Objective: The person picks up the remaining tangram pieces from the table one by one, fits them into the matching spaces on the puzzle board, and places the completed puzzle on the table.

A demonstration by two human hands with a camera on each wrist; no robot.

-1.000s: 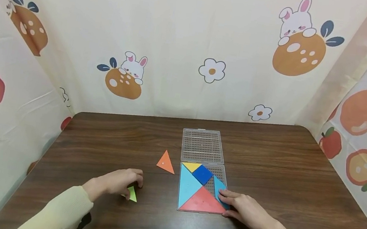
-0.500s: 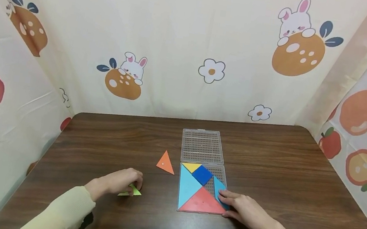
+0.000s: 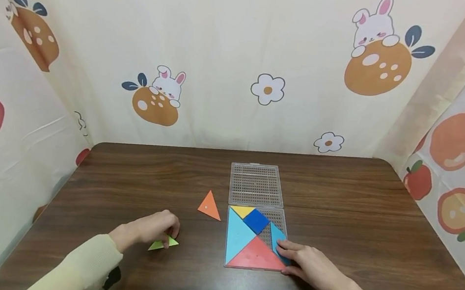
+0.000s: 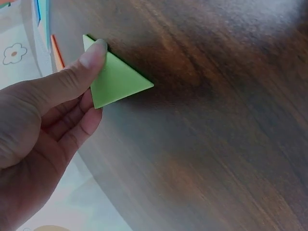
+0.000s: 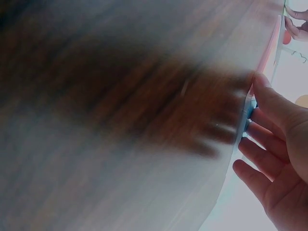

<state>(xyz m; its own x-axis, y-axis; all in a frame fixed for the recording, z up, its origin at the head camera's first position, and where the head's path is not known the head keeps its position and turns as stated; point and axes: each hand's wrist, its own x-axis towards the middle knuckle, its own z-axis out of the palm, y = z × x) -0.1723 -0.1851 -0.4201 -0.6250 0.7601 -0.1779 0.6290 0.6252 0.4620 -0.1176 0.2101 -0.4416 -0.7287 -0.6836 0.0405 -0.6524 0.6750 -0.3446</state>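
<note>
Cartoon-printed cloth walls stand around a dark wooden worktop [image 3: 340, 204]. At the left, the left hand [image 3: 149, 230] pinches a green triangle [image 4: 115, 79] between thumb and fingers, lifted off the wood. Just beyond that hand lies an orange triangle [image 3: 209, 205]. Further right, the right hand [image 3: 309, 265] rests relaxed fingers on a light blue piece [image 3: 277, 235] in the clear puzzle tray [image 3: 278, 216], whose open lid [image 3: 256, 185] lies behind.
</note>
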